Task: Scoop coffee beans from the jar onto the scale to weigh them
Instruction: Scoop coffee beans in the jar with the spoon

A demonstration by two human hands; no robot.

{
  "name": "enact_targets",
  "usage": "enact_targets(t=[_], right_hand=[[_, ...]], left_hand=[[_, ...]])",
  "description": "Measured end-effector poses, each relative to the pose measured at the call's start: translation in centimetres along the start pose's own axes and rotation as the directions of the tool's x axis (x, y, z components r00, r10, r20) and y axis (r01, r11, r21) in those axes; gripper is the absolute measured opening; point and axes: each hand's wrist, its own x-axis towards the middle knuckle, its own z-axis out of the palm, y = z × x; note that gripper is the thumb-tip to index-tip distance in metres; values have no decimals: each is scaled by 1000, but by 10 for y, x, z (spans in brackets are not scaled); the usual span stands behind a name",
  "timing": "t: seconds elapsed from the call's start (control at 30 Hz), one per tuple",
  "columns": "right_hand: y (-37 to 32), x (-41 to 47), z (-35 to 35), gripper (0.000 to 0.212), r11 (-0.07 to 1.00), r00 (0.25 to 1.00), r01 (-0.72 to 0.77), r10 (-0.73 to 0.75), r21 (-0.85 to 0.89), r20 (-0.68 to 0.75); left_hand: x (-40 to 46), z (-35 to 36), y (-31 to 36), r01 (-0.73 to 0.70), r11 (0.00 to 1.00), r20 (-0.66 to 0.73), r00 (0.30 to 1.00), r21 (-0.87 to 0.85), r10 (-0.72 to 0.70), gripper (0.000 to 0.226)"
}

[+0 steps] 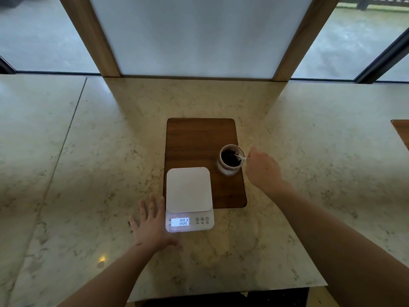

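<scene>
A glass jar [230, 171] of dark coffee beans [229, 160] stands open on the right side of a dark wooden board [194, 140]. A white spoon [240, 157] dips into the jar, and my right hand [262, 168] holds its handle at the jar's right rim. A white digital scale [189, 191] lies at the board's near left corner with a bare platform, and its lit display [180, 222] reads 0.02. My left hand [151, 224] lies flat on the counter, fingers spread, touching the scale's left side.
The marble counter [88, 173] stretches wide on both sides. A second wooden board's corner [401, 131] shows at the far right. Behind the board, wooden posts [95, 41] frame a white panel at the window. The counter's near edge runs just below my arms.
</scene>
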Motion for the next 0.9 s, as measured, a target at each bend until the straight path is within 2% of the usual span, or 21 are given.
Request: enact_targets(t=[0.1,0.2,0.3,0.43,0.57,0.63,0.8,0.9], right_hand=[[0,3,-4,9,999,997,-32,30,25,74],[1,6,-5,20,998,990,-44,36,54,139],[3,10,-2,27,982,975,-123,92,144,204],[6,13,6,33,925,930,-258,159,280,331],[6,12,6,32,860,911,-322,168,395,377],[4,11,5,29,815,896,-366,179,449,406],[1,8,5,40,580,832,-536,239,613,500],[1,8,6,39,532,816,-563,240,632,525]], left_hand=[[1,0,-1,-2,1000,-4,1000,6,2,157],[2,0,-1,0,1000,-5,1000,-4,0,158],[2,1,-2,5,1000,-6,1000,-6,-5,160],[2,1,-2,3,1000,-3,1000,-9,-3,161],[1,1,-2,-12,1000,-3,1000,-10,12,159],[1,1,-2,-15,1000,-5,1000,-7,15,158],[0,1,-3,-16,1000,-12,1000,-16,16,154],[1,1,-3,-16,1000,-12,1000,-7,16,155]])
